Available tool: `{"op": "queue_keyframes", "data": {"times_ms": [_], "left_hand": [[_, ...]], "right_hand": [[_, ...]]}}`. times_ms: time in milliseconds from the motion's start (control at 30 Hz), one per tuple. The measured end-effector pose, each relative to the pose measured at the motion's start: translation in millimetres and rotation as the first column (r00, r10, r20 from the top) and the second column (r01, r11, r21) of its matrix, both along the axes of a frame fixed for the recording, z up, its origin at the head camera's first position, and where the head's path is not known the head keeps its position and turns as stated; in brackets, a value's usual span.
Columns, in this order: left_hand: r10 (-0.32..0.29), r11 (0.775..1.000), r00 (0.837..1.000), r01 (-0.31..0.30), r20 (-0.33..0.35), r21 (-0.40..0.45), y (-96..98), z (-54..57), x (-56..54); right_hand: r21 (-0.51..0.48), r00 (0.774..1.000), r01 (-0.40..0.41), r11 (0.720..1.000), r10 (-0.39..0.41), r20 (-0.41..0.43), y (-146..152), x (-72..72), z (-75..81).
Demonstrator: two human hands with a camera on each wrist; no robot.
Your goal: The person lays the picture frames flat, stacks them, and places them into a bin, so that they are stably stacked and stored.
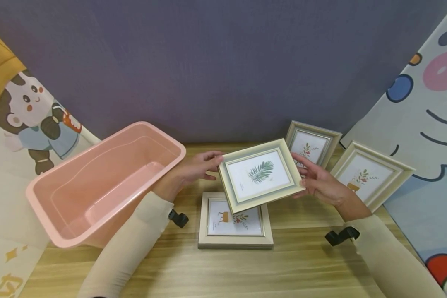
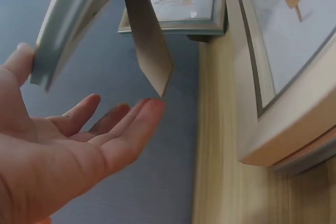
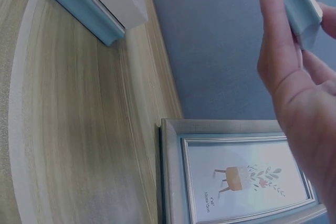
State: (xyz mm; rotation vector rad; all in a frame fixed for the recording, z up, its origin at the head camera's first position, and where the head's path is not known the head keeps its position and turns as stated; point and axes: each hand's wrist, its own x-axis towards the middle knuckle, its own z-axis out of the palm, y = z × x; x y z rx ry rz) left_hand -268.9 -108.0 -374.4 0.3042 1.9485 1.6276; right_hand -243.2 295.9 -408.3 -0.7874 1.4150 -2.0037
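Between my hands a picture frame [image 1: 260, 174] with a green leaf print is held tilted above the table. My right hand [image 1: 322, 186] pinches its right edge, thumb in front and fingers behind. At its left edge my left hand [image 1: 199, 167] touches with the thumb; the fingers are spread. In the left wrist view, the fingertips [image 2: 149, 108] meet the end of the frame's back stand [image 2: 149, 45], which sticks out. Below lies another picture frame [image 1: 235, 238] with a chair-and-flower print, apparently on top of a further frame. The held frame partly covers it.
A pink plastic tub [image 1: 108, 182] stands on the left of the wooden table [image 1: 283, 265]. Two picture frames, one at the back [image 1: 313, 142] and one at the right [image 1: 372, 176], stand propped up. A dark grey panel [image 1: 223, 70] rises behind the table, with cartoon-printed panels at both sides.
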Motion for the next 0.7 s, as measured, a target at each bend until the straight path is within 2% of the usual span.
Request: {"op": "queue_keyframes", "data": {"times_ms": [167, 367, 467, 700], "left_hand": [[-0.043, 0.993, 0.998, 0.038, 0.038, 0.114, -3.0, -5.3, 2.3], [-0.137, 0.963, 0.989, 0.122, 0.047, 0.238, -5.3, -9.0, 2.9], [-0.151, 0.958, 0.988, 0.136, 0.038, 0.252, -5.7, -10.1, 2.4], [-0.111, 0.969, 0.994, 0.102, 0.025, 0.226, -5.5, -11.3, 0.7]], "right_hand": [[-0.014, 1.0, -0.002, 1.0, 0.003, 0.008, -1.4, -0.1, -0.9], [-0.045, 1.0, -0.017, 0.999, 0.017, 0.007, -3.8, -0.1, -1.3], [-0.052, 1.0, -0.018, 0.998, 0.019, 0.009, -4.7, 0.6, -0.7], [-0.045, 1.0, -0.004, 0.999, 0.005, 0.016, -5.6, 2.0, 0.1]]}}
